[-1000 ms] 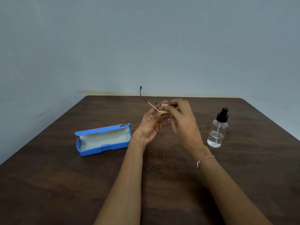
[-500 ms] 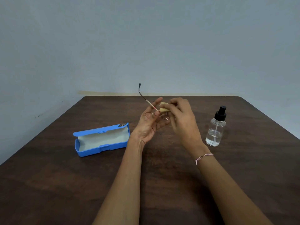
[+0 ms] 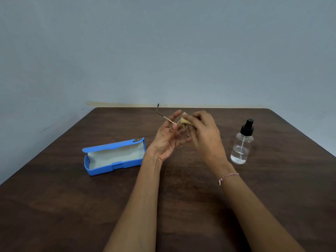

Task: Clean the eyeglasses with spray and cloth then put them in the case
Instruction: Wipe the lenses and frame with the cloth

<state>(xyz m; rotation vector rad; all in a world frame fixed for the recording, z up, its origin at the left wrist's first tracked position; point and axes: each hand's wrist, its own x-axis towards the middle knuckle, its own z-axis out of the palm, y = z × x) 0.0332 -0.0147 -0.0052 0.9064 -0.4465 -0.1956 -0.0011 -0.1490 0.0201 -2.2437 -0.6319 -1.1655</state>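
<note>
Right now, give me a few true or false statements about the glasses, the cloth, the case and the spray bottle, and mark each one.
1. The blue case lies open on the table. True.
2. The right hand pinches a yellowish cloth at the eyeglasses. True.
3. The eyeglasses lie inside the case. False: the left hand holds them above the table.
4. The spray bottle stands upright, black top on. True.
5. The spray bottle stands left of the case. False: it stands right of both hands.

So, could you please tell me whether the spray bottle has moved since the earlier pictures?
No. The spray bottle keeps its gap from the blue case and the table's right edge.
</note>
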